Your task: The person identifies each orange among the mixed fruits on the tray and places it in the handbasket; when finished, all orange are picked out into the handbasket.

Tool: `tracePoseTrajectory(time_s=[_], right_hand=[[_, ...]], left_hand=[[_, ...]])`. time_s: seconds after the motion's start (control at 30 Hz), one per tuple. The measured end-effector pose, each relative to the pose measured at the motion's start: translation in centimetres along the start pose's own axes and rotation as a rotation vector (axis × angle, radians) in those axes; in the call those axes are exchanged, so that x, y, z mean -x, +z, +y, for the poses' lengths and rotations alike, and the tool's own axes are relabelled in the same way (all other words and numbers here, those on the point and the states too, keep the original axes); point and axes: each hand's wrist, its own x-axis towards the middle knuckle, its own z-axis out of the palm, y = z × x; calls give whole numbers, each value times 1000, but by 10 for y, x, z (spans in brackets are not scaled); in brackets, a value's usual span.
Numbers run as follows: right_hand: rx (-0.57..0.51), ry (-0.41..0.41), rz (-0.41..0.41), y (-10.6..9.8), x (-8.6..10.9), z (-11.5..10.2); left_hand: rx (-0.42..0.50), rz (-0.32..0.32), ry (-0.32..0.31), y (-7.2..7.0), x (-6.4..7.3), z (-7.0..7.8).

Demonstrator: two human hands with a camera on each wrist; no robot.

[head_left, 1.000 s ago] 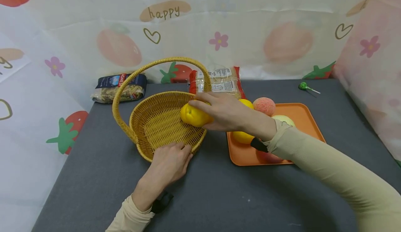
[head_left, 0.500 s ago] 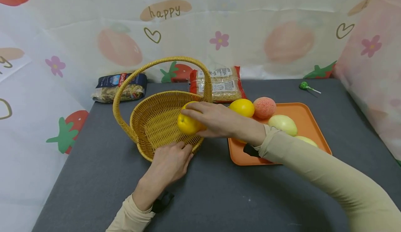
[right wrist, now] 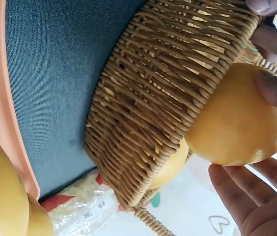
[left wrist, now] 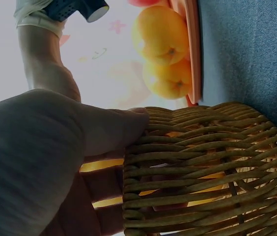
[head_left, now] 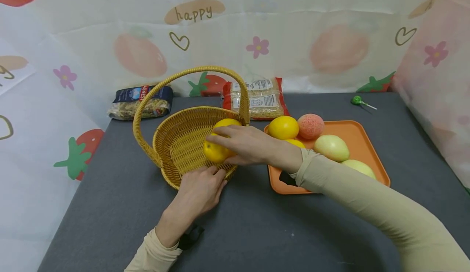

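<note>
My right hand [head_left: 253,143] grips a round yellow orange-like fruit [head_left: 216,151] inside the right part of the wicker basket [head_left: 180,141]. In the right wrist view this fruit [right wrist: 239,118] sits at the rim, fingers and thumb around it. Behind it in the basket lies a second yellow fruit [head_left: 227,122], partly covered by the right hand. My left hand [head_left: 200,190] holds the basket's near rim. In the left wrist view its thumb [left wrist: 114,125] lies over the woven edge, with the other fingers partly visible through the weave.
Right of the basket, an orange tray [head_left: 352,133] carries yellow fruits [head_left: 283,127], a rough pink fruit [head_left: 310,125] and pale green fruits [head_left: 331,148]. At the back lie a red-edged bag [head_left: 262,100], a dark-blue bag [head_left: 141,102] and a green lollipop [head_left: 356,100]. The basket handle arches overhead.
My right hand has shifted left and towards the front with the yellow fruit, exposing more of the tray and the second fruit in the basket. The left hand stays on the rim.
</note>
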Motion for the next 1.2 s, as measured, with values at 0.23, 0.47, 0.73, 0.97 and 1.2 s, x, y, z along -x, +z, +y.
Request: tracePoseTrajectory(time_s=[0.23, 0.47, 0.73, 0.97, 1.2], right_hand=[[16, 10, -40, 6, -1, 4], [26, 19, -99, 11, -6, 4], [34, 46, -170, 14, -11, 0], [32, 66, -192, 16, -15, -2], [6, 74, -226, 17, -18, -1]], left_hand=[[5, -6, -1, -1, 0, 0], [2, -5, -3, -1, 0, 0], [7, -11, -8, -1, 1, 0], [7, -6, -7, -1, 1, 0], [8, 4, -5, -1, 1, 0]])
